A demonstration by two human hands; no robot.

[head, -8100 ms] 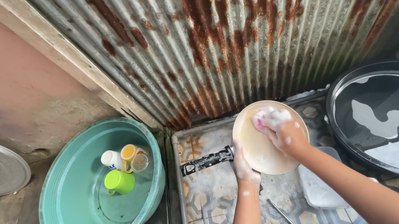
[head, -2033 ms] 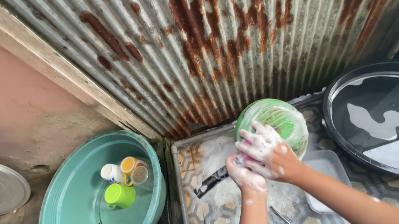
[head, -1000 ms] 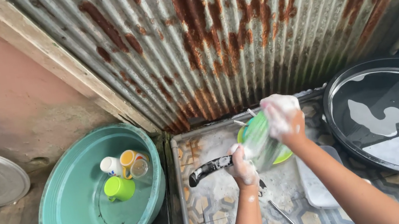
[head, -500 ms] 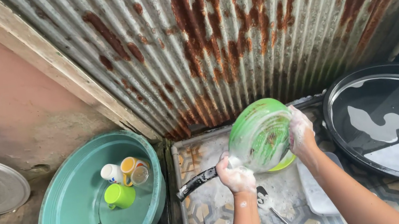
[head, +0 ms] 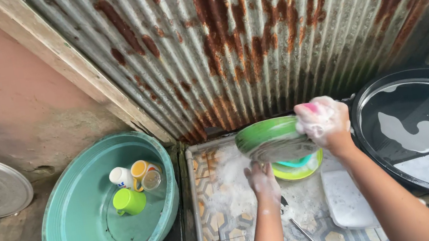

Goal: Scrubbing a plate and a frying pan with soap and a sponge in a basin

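Since half a second ago: I have tipped the green plate (head: 270,136) from facing me to nearly flat, rim toward the camera, and my right hand (head: 322,120) has come up onto its far edge.
Left hand (head: 262,180): under the plate, soapy; I cannot tell how far my fingers are closed, but they seem to prop it from below.
Right hand: closed on a pink sponge (head: 311,107) thick with foam, pressed on the plate's right rim.
Plate's place: held in the air just left of the black basin (head: 370,91), above a yellow-green dish (head: 299,169) on the tiled floor (head: 226,233).
Doing it well, I judge: keep the lower hand steady, since suds make the rim slippery, and work the sponge round the edge.
Left of plate: teal tub (head: 65,190) holding cups (head: 133,185).
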